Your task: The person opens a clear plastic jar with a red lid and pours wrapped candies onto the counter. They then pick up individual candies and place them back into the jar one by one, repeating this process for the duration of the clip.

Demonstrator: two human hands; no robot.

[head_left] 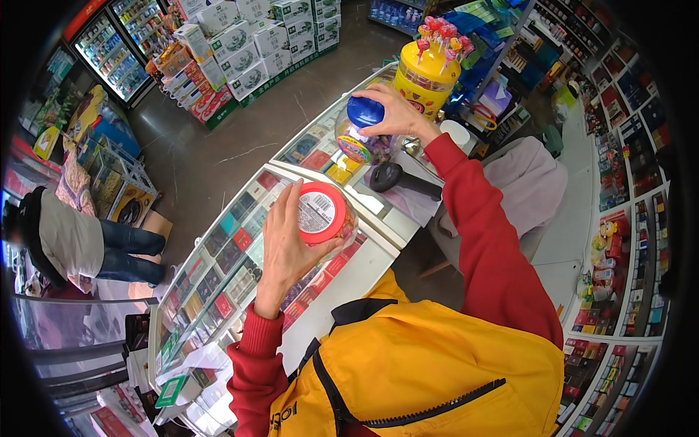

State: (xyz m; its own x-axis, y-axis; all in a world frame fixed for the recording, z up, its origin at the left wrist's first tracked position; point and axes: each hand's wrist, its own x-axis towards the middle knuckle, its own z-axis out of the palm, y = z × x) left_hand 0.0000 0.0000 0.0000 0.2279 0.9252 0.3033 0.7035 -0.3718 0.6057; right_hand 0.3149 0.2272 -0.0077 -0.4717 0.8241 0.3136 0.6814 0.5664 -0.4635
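My left hand [284, 237] is wrapped round the side of a clear jar with a red lid [339, 213]; a white printed label covers the lid's middle. The jar is over the glass-topped counter [378, 262], and its contents hardly show. Farther off to the right, my right hand [397, 115] grips the blue lid [365, 111] of a clear candy jar [380, 148] with a colourful label, thumb and fingers on opposite sides of the lid. This jar stands on the counter beside a black handheld scanner [404, 180].
A yellow lollipop tub [428, 76] stands beyond my right hand. A chair with a pale cloth [528, 175] is at right, before shelves of packs [619, 269]. Across the counter are stacked cartons [240, 54], a drinks fridge [113, 54] and another person [76, 237].
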